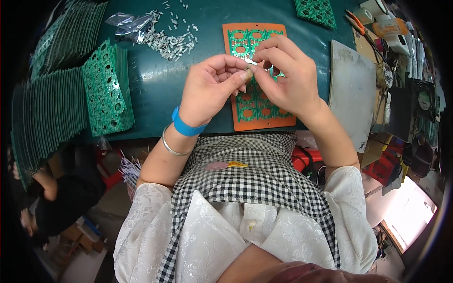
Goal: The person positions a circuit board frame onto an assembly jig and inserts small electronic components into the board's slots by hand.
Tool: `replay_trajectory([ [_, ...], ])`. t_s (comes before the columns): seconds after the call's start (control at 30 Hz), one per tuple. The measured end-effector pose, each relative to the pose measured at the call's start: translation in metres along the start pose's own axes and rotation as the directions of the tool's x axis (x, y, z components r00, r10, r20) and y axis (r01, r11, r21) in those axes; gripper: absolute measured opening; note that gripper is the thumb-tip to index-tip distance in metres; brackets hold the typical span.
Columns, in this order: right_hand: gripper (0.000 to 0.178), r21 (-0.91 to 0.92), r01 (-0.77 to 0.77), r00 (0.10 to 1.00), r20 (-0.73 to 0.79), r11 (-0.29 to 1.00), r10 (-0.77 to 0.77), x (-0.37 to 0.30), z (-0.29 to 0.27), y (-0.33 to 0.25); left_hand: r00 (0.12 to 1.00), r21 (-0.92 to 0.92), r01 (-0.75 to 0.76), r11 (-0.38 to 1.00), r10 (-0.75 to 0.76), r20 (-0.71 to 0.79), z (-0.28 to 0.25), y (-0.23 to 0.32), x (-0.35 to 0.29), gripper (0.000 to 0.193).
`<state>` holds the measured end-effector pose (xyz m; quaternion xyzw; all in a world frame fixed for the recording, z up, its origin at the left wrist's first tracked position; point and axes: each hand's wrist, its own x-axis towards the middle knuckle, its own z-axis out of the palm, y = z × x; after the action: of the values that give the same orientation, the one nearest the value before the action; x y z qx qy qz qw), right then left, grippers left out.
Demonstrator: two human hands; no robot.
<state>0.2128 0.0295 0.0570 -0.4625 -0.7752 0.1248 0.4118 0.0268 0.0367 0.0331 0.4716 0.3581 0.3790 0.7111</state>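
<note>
Fingertips of my left hand (212, 84) and my right hand (291, 70) meet in a pinch above an orange board holder (264, 125). Something tiny is held between them, but the fingers mostly hide it. A green circuit board panel (247, 114) with rows of oval cutouts lies in the holder, partly covered by both hands. Left of the holder, small white oblong parts (171, 45) are spread in a loose heap beside a clear plastic bag (127, 26).
Stacks of green circuit board panels (52, 111) line the left side, with another panel (315, 12) at the far right. A grey flat plate (351, 89) lies right of the holder, near orange-handled pliers (355, 22) and tape rolls (375, 7). Another person (68, 198) sits lower left.
</note>
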Motion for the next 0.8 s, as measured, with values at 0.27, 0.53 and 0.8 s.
replay_trajectory([
  [0.27,0.013,0.221,-0.083,0.990,0.127,0.972,0.056,0.014,-0.014,0.007,0.993,0.054,-0.108,0.993,0.111,-0.045,0.001,-0.003,0.010,0.009],
  [0.53,0.008,0.335,-0.239,0.971,0.071,0.911,0.229,0.026,-0.023,0.014,0.994,0.103,-0.103,0.989,0.106,-0.028,0.003,0.001,0.024,0.011],
  [0.8,0.010,-0.088,-0.295,0.933,0.189,0.951,0.307,0.029,-0.030,0.103,0.988,-0.075,-0.129,0.989,0.122,-0.091,-0.023,0.006,0.039,0.010],
])
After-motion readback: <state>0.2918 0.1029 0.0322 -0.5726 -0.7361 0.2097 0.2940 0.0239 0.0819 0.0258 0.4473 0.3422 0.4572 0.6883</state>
